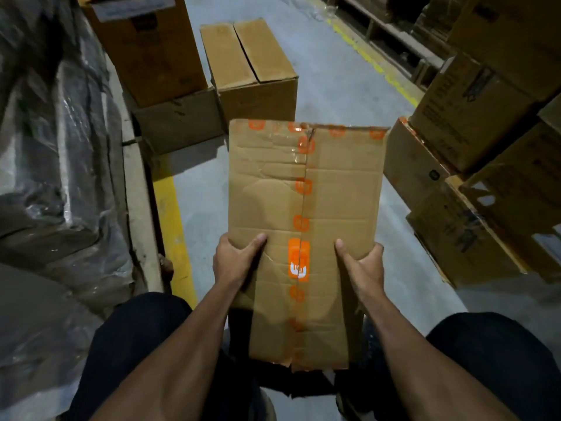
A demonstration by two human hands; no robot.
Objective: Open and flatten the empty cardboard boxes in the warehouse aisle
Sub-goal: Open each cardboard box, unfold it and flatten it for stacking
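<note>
A brown cardboard box (334, 192) with orange printed tape down its middle seam is held up in front of me, above my knees. My left hand (233, 259) grips its left edge, thumb lying on the top face. My right hand (362, 265) grips the right edge the same way. The fingers of both hands are hidden under the box. The top face is creased and dented, and its two flaps meet along the taped seam.
A closed brown box (255, 71) stands on the grey floor just beyond, beside a taller stack of boxes (151, 56). More boxes (473, 153) are piled at the right. Plastic-wrapped goods (54, 177) fill the left. A yellow floor line (170, 208) runs along them.
</note>
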